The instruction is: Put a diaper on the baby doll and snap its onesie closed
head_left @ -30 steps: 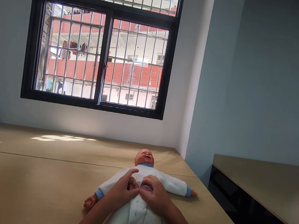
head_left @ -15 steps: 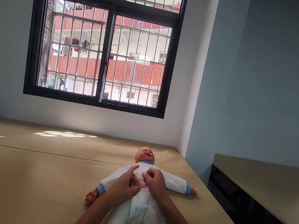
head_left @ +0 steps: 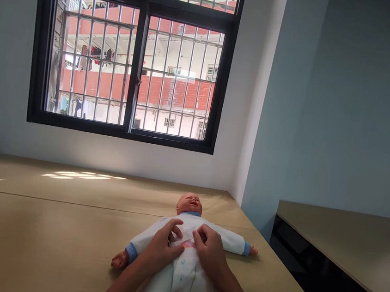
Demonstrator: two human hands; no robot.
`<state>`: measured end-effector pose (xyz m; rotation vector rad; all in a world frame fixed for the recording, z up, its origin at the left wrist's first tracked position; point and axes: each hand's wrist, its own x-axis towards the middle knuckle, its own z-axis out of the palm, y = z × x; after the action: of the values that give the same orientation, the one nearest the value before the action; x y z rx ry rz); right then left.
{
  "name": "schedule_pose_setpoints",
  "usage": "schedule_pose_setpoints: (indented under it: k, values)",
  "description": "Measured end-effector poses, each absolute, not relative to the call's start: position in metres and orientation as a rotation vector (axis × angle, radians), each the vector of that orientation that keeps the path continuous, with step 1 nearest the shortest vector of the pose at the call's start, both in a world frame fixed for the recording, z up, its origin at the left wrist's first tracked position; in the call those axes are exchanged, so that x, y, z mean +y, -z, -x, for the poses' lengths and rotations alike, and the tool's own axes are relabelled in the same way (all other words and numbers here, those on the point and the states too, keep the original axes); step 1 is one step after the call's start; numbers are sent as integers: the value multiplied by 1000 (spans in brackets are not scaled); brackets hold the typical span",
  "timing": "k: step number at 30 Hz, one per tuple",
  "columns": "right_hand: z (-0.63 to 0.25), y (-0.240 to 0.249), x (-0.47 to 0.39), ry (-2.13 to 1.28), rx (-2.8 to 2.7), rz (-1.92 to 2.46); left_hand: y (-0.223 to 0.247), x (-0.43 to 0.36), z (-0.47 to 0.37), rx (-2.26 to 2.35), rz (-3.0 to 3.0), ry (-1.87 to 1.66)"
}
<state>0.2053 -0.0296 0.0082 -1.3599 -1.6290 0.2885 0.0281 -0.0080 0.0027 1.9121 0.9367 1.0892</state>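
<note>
A baby doll (head_left: 190,203) in a white outfit with blue collar and cuffs lies on its back on the table, arms spread. Around its hips is a white diaper (head_left: 186,277) with small coloured marks and a pink patch at the waist. My left hand (head_left: 163,244) rests at the left side of the waist, fingers apart and curved, thumb near the pink patch. On the right side of the waist my right hand (head_left: 209,247) has its thumb and fingers pinched together; what lies between them is too small to make out.
The doll lies on a wide wooden table (head_left: 49,237) with a seam across it. A second table (head_left: 345,241) with a dark side stands at the right, beyond a gap. Behind is a barred window (head_left: 139,66).
My right hand has shifted slightly right, away from my left, showing more of the pink patch. My left hand has moved slightly down and its fingers have spread. The view has shifted a little.
</note>
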Motion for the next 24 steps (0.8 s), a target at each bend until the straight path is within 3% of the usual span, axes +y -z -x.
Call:
schedule_pose_setpoints:
  k: [13, 17, 24]
  values:
    - [-205, -6, -27, -373, -1539, 1548, -20, -18, -30, 1007, -2220, -1088]
    - [-210, -5, -24, -316, -1570, 1751, -20, -21, -30, 825, -2376, -1002]
    - [-276, -19, -8, -630, -1427, 1575, -28, -29, -26, 777, -2488, -777]
